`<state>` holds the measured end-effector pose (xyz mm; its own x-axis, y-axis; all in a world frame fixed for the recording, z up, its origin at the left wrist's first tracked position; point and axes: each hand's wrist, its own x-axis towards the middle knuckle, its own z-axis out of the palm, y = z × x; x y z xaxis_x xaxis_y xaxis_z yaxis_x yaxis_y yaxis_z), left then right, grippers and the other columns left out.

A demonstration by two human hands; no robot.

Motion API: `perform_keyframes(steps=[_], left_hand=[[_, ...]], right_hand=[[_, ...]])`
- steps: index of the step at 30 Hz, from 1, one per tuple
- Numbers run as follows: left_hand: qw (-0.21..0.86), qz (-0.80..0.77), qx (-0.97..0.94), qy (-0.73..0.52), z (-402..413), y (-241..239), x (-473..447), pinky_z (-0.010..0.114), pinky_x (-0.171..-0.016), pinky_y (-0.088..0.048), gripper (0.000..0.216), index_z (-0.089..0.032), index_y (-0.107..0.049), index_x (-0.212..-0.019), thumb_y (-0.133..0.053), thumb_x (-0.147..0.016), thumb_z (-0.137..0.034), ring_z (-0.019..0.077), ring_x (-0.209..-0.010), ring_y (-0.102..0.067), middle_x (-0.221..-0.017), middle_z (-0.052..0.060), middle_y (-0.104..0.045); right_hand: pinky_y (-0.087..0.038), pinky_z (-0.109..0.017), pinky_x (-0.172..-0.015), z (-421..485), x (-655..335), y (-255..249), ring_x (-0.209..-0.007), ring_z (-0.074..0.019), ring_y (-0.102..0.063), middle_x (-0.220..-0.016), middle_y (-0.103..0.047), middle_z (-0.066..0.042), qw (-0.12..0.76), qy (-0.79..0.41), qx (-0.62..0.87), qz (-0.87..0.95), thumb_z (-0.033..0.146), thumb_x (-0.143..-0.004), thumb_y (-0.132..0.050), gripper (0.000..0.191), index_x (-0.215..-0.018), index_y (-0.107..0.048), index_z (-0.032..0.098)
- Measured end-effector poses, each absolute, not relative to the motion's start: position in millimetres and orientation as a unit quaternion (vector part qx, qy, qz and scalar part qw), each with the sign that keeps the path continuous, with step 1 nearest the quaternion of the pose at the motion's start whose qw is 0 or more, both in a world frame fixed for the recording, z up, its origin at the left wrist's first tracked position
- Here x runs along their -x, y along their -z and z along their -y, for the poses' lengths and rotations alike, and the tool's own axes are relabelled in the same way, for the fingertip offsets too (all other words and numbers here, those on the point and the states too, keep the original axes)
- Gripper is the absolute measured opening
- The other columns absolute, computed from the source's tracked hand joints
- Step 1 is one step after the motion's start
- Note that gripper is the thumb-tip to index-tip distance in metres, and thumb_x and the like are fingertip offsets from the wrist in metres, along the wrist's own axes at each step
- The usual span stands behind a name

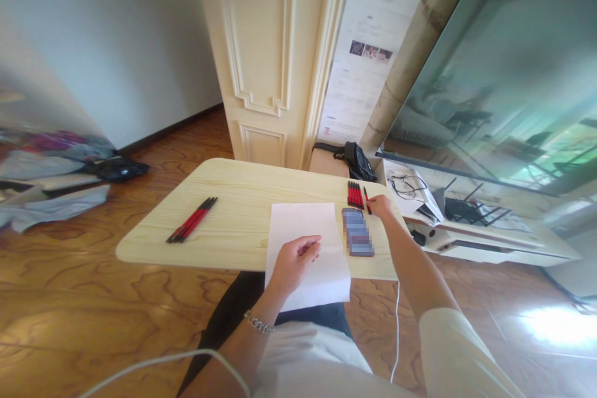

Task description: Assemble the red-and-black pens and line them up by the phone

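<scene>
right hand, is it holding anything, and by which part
The right hand appears to pinch a red and black pen by its barrel, on the half nearer the person.

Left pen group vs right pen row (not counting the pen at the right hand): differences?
The left pen group has fewer pens than the right pen row.
The left group slants in the view; the right row points nearly straight away.
The left group lies well left of the paper; the right row lies just beyond the phone.
Shared: red-and-black pens, flat on the table.
</scene>
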<state>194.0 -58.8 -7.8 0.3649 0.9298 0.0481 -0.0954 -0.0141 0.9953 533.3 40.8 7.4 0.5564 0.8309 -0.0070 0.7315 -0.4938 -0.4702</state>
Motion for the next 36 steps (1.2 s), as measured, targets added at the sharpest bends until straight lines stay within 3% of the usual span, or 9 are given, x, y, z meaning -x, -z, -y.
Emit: perform_keyframes(steps=[12,24,30,33,36], left_hand=[[0.586,-0.383,-0.578,-0.421,63.4,5.2,-187.4,0.026,-0.062,-0.048,0.037,-0.016,-0.07,-0.103,-0.064,-0.077,-0.041,0.0159,-0.066,-0.061,-0.075,0.007,-0.069],[0.548,-0.397,-0.596,-0.432,61.0,-4.0,-174.4,0.026,-0.064,-0.048,0.031,-0.018,-0.071,-0.099,-0.064,-0.078,-0.04,0.0178,-0.07,-0.063,-0.078,0.007,-0.071],[0.405,-0.473,-0.647,-0.44,39.4,-6.8,-125.9,0.03,-0.077,-0.049,0.024,-0.021,-0.072,-0.093,-0.063,-0.077,-0.037,0.0209,-0.079,-0.065,-0.089,0.007,-0.072],[0.254,-0.574,-0.685,-0.369,19.4,-7.0,-82.7,0.031,-0.08,-0.047,0.024,-0.021,-0.072,-0.094,-0.057,-0.081,-0.035,0.0204,-0.08,-0.063,-0.091,0.008,-0.071],[0.132,-0.65,-0.688,-0.293,0.7,-9.3,-37.0,0.03,-0.082,-0.045,0.025,-0.018,-0.071,-0.094,-0.051,-0.084,-0.031,0.0205,-0.085,-0.062,-0.093,0.009,-0.07]], right_hand=[[-0.042,-0.026,-0.067,-48.1,-527.4,-2.3,-0.079,-0.021,-0.064,-0.084,-0.073,-0.012,0.197,-0.091,0.853,0.474,0.033,-0.079,-0.059,0.03,-0.097,-0.075,0.016],[-0.042,-0.027,-0.067,-48.9,-523.5,-2.6,-0.078,-0.0213,-0.064,-0.085,-0.072,-0.013,0.224,-0.087,0.857,0.456,0.034,-0.078,-0.06,0.03,-0.093,-0.075,0.014],[-0.043,-0.032,-0.067,-36.4,-505.5,-14.5,-0.082,-0.0263,-0.064,-0.091,-0.071,-0.015,0.265,-0.067,0.841,0.467,0.046,-0.084,-0.045,0.049,-0.1,-0.073,0.009],[-0.044,-0.032,-0.066,-14.5,-468.5,-16.3,-0.077,-0.0259,-0.063,-0.085,-0.071,-0.014,0.39,-0.075,0.771,0.498,0.052,-0.081,-0.048,0.053,-0.097,-0.072,0.008],[-0.045,-0.032,-0.069,23.6,-417.0,-15.5,-0.075,-0.0239,-0.063,-0.084,-0.072,-0.011,0.424,-0.122,0.715,0.542,0.058,-0.079,-0.051,0.053,-0.097,-0.073,0.012]])
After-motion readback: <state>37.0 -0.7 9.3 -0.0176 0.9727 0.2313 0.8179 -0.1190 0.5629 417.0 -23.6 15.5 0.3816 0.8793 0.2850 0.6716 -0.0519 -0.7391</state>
